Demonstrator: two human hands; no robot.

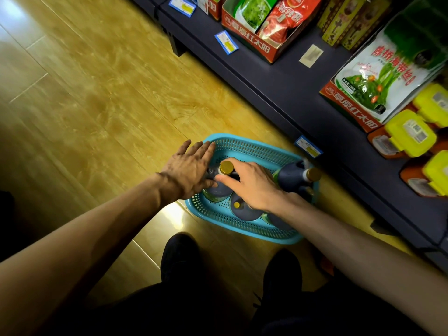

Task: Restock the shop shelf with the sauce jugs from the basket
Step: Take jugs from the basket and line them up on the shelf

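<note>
Scene: I crouch on the wooden floor [97, 98] beside the dark shop shelf [303, 93], both arms reaching down into the blue basket [218, 215].
Basket: it sits on the floor just beside the shelf's front edge, my dark shoes [180, 258] near its closest rim.
Sauce jugs: several dark jugs with gold caps stand inside the basket; one upright jug [221, 184] is at the left end, another [294, 177] leans at the right end toward the shelf, and a third [242, 209] stands by the near rim.
Left hand: my left hand [191, 168] lies flat, fingers straight and together, over the basket's left rim, its thumb touching the shoulder of the left-end jug.
Right hand: my right hand [252, 185] curls around the neck of that same jug, just below its gold cap [226, 167], fingers wrapped and gripping.
Shelf: it carries red cartons of green and red pouches [264, 18], a large seaweed pouch [388, 76] and yellow-lidded tubs [409, 133] toward the right edge.
Price tags: blue labels [226, 42] line the shelf's front edge.
</note>
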